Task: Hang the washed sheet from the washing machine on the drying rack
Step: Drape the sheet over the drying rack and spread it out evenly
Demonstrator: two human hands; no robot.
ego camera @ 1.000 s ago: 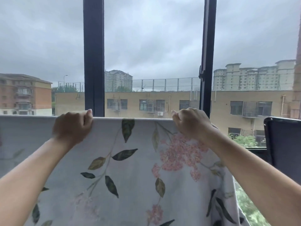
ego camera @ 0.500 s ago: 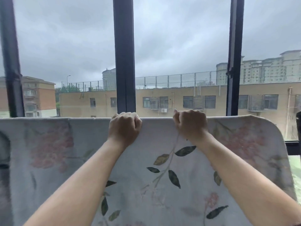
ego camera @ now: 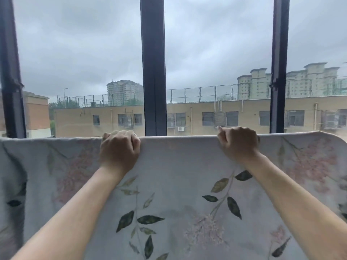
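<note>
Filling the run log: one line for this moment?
left hand: gripping sheet top edge | right hand: gripping same edge | sheet: draped, spread before window | rack: hidden

Two hands, one sheet, three window posts.

One floral sheet point(ego camera: 178, 169) spans the near scene, with two hands on its top edge: the left hand point(ego camera: 120, 150) and the right hand point(ego camera: 238, 142). Three dark window posts stand beyond it: one at far left point(ego camera: 10, 72), one in the middle point(ego camera: 153, 62), one at right point(ego camera: 279, 62). One white air-conditioner unit point(ego camera: 181, 128) shows on the far building.
</note>
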